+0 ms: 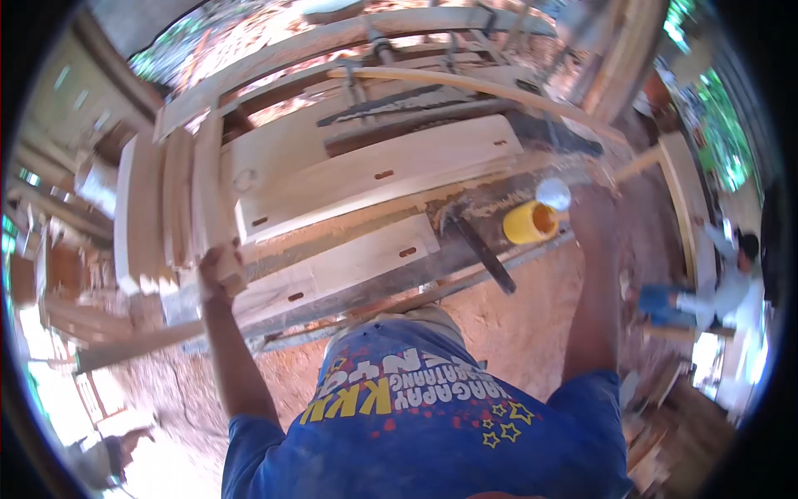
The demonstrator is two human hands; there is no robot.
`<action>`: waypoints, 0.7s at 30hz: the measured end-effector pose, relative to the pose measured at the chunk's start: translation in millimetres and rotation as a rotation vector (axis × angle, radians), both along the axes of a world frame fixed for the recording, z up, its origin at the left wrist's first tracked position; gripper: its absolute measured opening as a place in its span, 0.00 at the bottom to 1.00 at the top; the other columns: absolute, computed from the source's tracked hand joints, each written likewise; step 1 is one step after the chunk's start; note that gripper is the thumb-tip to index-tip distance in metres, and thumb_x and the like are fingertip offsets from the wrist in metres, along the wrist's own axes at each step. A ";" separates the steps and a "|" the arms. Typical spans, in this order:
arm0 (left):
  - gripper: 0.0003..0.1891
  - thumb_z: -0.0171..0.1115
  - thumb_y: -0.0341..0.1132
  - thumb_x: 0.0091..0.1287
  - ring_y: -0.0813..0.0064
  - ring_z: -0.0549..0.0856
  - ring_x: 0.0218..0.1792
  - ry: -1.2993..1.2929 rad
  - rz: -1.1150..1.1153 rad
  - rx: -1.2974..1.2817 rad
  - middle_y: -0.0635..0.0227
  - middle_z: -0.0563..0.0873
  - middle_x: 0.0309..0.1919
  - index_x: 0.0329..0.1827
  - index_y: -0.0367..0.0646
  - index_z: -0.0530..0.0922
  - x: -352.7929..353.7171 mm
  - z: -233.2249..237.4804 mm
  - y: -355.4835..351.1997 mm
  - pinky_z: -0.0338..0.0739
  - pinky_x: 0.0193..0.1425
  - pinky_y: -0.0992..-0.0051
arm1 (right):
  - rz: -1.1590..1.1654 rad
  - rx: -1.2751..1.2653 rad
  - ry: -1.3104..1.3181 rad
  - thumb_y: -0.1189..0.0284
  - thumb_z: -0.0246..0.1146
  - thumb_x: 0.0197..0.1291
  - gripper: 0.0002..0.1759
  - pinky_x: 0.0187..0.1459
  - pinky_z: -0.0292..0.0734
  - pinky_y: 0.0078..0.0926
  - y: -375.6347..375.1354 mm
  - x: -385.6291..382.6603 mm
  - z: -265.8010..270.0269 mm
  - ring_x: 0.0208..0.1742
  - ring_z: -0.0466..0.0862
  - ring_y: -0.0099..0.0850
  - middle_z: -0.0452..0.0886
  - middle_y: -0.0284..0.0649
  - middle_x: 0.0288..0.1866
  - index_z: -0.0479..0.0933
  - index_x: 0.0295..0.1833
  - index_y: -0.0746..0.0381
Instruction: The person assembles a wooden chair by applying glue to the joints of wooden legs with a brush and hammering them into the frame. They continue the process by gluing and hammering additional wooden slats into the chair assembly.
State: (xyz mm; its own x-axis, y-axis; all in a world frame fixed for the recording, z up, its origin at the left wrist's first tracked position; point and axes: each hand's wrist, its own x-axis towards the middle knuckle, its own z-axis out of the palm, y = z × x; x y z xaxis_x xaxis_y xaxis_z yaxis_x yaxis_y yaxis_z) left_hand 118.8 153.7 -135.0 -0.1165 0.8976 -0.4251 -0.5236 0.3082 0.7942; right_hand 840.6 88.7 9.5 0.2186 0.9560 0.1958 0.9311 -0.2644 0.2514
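My left hand (218,273) is closed round the near end of a pale wooden piece (208,187) at the left of the bench. My right hand (592,218) is at the bench's right end, beside a yellow container (529,223) lying on its side and a round whitish thing (553,194); its fingers are blurred, and any hold is unclear. A hammer-like tool (482,256) lies left of the container, its handle over the bench edge. Slotted boards, one larger (382,179) and one narrower (349,262), lie between my hands.
More planks (141,208) stand at the left. Behind the boards are dark timbers (416,125), clamps and a long thin strip (474,83). An upright wooden frame (682,200) is at the right, with a person (719,287) beyond it. Another person's arm (125,449) shows at lower left.
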 end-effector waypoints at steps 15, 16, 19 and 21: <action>0.32 0.65 0.40 0.66 0.71 0.86 0.42 -0.132 -0.140 0.037 0.53 0.83 0.57 0.72 0.40 0.67 235.5 27.8 -93.7 0.86 0.47 0.70 | 0.170 -0.478 -0.067 0.62 0.75 0.56 0.15 0.50 0.85 0.47 31.8 77.4 -49.4 0.48 0.89 0.48 0.88 0.52 0.48 0.88 0.43 0.62; 0.33 0.65 0.41 0.66 0.71 0.86 0.42 -0.162 -0.133 0.040 0.54 0.83 0.57 0.73 0.40 0.67 238.1 24.2 -93.8 0.86 0.47 0.69 | 0.162 -0.471 -0.064 0.63 0.75 0.56 0.15 0.50 0.85 0.48 28.6 67.9 -42.9 0.48 0.89 0.49 0.88 0.52 0.47 0.87 0.43 0.62; 0.33 0.64 0.42 0.68 0.70 0.86 0.42 -0.219 -0.161 -0.003 0.52 0.83 0.60 0.74 0.40 0.66 238.0 12.0 -95.8 0.86 0.47 0.69 | 0.147 -0.462 -0.074 0.63 0.75 0.55 0.15 0.49 0.85 0.48 25.0 50.7 -41.4 0.46 0.89 0.51 0.89 0.53 0.44 0.87 0.42 0.63; 0.32 0.63 0.42 0.69 0.69 0.86 0.42 -0.279 -0.199 -0.051 0.51 0.83 0.61 0.74 0.40 0.66 235.0 6.3 -96.0 0.86 0.47 0.68 | 0.156 -0.471 -0.096 0.63 0.75 0.54 0.16 0.49 0.85 0.48 35.2 58.0 -64.1 0.45 0.89 0.51 0.88 0.54 0.42 0.87 0.41 0.65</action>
